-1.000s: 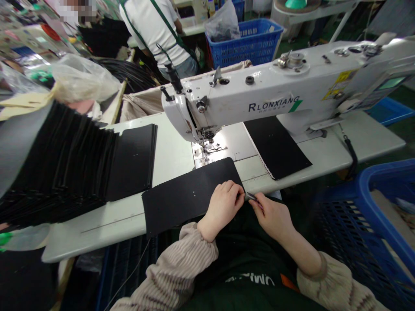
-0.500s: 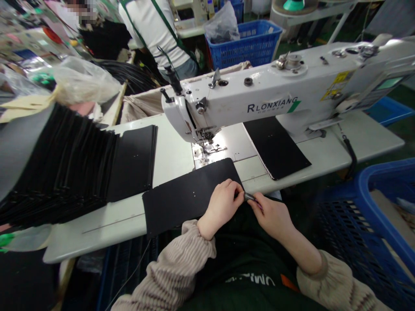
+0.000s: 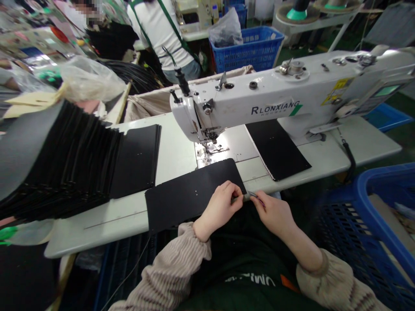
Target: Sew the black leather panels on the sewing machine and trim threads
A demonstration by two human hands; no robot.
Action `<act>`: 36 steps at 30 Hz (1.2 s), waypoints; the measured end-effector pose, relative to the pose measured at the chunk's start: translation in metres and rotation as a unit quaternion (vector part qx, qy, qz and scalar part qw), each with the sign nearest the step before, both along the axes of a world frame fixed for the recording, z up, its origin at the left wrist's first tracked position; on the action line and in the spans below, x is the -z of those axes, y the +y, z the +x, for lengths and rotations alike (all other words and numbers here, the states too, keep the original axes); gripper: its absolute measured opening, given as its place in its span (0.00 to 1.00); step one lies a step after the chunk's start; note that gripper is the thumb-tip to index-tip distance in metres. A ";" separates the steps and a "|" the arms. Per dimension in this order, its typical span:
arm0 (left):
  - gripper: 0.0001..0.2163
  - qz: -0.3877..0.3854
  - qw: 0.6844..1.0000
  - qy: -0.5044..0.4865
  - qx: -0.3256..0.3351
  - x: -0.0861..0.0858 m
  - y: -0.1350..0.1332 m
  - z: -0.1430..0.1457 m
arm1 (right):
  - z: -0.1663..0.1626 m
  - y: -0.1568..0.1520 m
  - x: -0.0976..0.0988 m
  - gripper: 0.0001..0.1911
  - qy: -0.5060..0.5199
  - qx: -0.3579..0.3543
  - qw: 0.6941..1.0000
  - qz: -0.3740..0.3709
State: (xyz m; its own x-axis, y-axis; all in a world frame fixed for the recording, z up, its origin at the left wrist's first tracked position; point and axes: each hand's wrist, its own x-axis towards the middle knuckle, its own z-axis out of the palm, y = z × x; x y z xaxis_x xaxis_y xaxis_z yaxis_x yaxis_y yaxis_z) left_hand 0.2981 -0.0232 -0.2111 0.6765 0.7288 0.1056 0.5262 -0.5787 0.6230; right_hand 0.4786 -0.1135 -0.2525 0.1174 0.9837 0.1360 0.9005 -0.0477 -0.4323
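Note:
A black rectangular panel (image 3: pixel 181 196) with small holes near its middle lies over the front edge of the sewing table. My left hand (image 3: pixel 222 205) pinches the panel's near right corner between thumb and fingers. Just to the right, my right hand (image 3: pixel 274 214) is closed around a small pointed metal tool (image 3: pixel 252 194); its tip is by that corner, and the fingers hide most of it. Behind the panel stands the sewing machine (image 3: pixel 223 112), its needle area lit.
Another black panel (image 3: pixel 279 149) lies under the machine arm. To the left are a short pile of panels (image 3: pixel 136 157) and a tall leaning stack (image 3: pixel 65 160). A blue basket (image 3: pixel 366 194) stands at the right, another (image 3: pixel 249 49) behind. A person (image 3: pixel 164 36) is beyond the table.
The view has shifted slightly. The metal tool's tip has drawn back a little from my left fingers and points more upward. My left hand still grips the panel's corner.

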 end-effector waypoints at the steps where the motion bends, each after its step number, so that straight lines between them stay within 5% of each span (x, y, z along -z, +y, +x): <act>1: 0.05 -0.006 1.000 -0.008 0.015 -0.003 -0.001 -0.013 | 0.003 0.000 -0.001 0.16 0.008 0.010 1.000 0.004; 5: 0.17 0.025 0.998 0.035 0.036 -0.008 -0.005 -0.086 | 0.011 0.005 -0.005 0.15 0.053 0.019 0.998 0.036; 8: 0.08 0.066 0.995 0.078 -0.022 -0.002 -0.009 -0.142 | 0.008 0.015 -0.010 0.16 0.061 -0.039 0.996 0.058; 10: 0.17 0.077 0.989 0.102 -0.071 0.002 -0.013 -0.174 | 0.003 0.024 -0.012 0.18 0.054 -0.093 0.993 0.051; 15: 0.15 -0.017 0.987 0.026 -0.156 -0.008 -0.025 -0.226 | -0.004 0.042 -0.017 0.18 0.129 -0.183 0.974 0.024; 21: 0.12 -0.087 0.900 -0.181 -0.387 -0.043 -0.032 -0.230 | -0.006 0.049 -0.053 0.12 0.265 -0.112 0.956 0.050; 25: 0.18 -0.207 0.846 -0.273 -0.409 -0.056 -0.027 -0.219 | -0.004 0.047 -0.070 0.15 0.291 -0.090 0.952 0.043; 30: 0.22 -0.257 0.829 -0.301 -0.396 -0.062 -0.020 -0.203 | 0.000 0.048 -0.068 0.16 0.301 -0.077 0.950 0.015; 33: 0.23 -0.239 0.841 -0.280 -0.397 -0.076 -0.019 -0.202 | -0.001 0.049 -0.066 0.16 0.283 -0.072 0.956 0.007; 36: 0.23 -0.070 0.855 -0.226 -0.462 -0.107 -0.027 -0.224 | 0.002 0.049 -0.065 0.18 0.243 -0.051 0.967 0.056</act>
